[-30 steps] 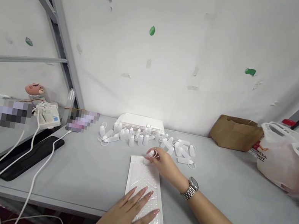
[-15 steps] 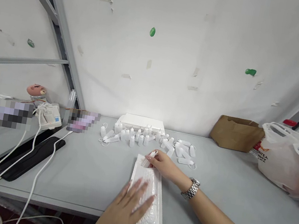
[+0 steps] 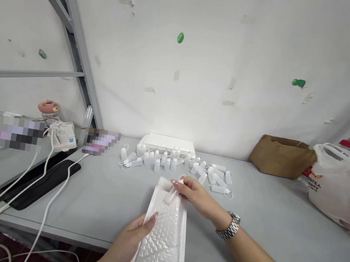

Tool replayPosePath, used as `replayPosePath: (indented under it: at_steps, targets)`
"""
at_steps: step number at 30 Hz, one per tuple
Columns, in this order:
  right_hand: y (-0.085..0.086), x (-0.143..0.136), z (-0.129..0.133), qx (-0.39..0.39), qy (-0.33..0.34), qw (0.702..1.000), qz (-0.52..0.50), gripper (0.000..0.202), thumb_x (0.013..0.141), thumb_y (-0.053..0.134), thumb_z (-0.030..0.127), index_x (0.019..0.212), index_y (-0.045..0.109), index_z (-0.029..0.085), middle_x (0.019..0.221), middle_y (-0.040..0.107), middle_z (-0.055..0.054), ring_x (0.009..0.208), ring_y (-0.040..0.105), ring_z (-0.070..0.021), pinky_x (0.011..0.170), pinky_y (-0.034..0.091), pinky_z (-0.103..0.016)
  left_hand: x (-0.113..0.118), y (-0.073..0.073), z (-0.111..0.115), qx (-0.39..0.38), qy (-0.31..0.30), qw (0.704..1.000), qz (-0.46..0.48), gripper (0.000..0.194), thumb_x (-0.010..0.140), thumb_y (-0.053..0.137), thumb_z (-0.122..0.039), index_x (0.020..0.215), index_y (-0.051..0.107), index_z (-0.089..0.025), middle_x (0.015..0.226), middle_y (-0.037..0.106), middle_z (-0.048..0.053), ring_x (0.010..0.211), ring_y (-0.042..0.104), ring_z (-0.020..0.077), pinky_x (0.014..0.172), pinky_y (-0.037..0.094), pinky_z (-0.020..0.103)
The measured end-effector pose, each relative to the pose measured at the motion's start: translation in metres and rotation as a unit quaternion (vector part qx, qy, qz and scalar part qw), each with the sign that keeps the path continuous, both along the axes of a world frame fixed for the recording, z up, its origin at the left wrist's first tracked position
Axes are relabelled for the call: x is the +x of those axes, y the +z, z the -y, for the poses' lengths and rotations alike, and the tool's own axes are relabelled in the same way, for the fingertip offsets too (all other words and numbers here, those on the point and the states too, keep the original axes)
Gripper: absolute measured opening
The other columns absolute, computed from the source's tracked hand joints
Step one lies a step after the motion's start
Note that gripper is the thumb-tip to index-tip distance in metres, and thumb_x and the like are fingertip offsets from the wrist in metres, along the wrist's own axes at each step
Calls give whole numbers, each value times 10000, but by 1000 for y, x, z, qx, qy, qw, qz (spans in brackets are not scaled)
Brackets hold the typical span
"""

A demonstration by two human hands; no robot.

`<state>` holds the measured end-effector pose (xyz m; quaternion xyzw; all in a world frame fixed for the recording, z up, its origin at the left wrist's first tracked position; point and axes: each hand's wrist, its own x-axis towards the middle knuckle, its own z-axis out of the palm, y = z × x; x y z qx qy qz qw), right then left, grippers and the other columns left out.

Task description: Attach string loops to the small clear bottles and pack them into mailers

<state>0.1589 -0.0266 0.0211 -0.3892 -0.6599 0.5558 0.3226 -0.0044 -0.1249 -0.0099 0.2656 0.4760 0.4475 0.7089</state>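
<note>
A white bubble mailer (image 3: 164,242) lies lengthwise before me, reaching past the table's front edge, with its flap end pointing away. My left hand (image 3: 130,238) grips its left edge, thumb on top. Between the fingertips of my right hand (image 3: 196,194) is a small translucent squeeze bottle (image 3: 170,196) with a looped cap strap, tilted over the mailer's far end. Whether the bottle is partly inside the mailer's mouth, I cannot tell. Several like bottles (image 3: 167,164), some upright and some lying, spread across the table beyond my hands.
Behind the bottles lies a white stack (image 3: 171,142) against the wall. A brown paper box (image 3: 280,157) and a white plastic bag (image 3: 337,191) stand on the right. White cables (image 3: 44,216), a black pad (image 3: 47,183), a power strip (image 3: 62,136) and a blurred phone (image 3: 101,141) occupy the left.
My left hand has gone from lying spread on the mailer to gripping its left edge. The mailer has shifted slightly left and tilted. My right hand still holds the bottle at the far end.
</note>
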Motion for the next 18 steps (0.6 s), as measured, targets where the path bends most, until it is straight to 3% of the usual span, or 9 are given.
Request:
replayPosePath:
  at_steps: [3,5,11,15,18]
  targets:
    - [-4,-1,-4,-57,-66,996,2,371,785,465,554,733,415,189,615,561,11,493,475,-92,466,321,-224,-4,-1,0,1,15,999,-49,332,684,630,-452,918,673,-221,888,709,57,906,626,246,811,464,349]
    - [-7,0,-6,-54,-77,995,16,368,787,461,552,765,426,186,625,578,-1,502,501,-102,472,338,-229,-5,1,0,4,12,998,-69,359,682,623,-468,932,672,-214,887,710,54,914,621,244,829,451,345]
    - [-5,12,-9,-12,108,988,113,308,710,628,443,663,537,152,566,433,43,514,399,-74,497,307,-226,0,8,0,44,-18,999,-22,488,655,623,-517,974,659,-149,938,700,77,968,595,262,866,428,340]
    - [-8,10,-8,17,35,997,72,366,703,652,401,984,525,204,670,468,36,582,452,-96,542,366,-232,1,10,1,8,41,996,-75,415,631,664,-473,907,677,-164,977,694,60,1052,554,259,883,425,315]
    - [-9,5,-6,63,-2,996,61,363,727,627,409,1020,520,223,743,512,14,635,479,-111,567,382,-241,0,11,2,-17,81,991,-106,377,626,675,-453,882,683,-176,1013,684,57,1134,496,266,929,403,325]
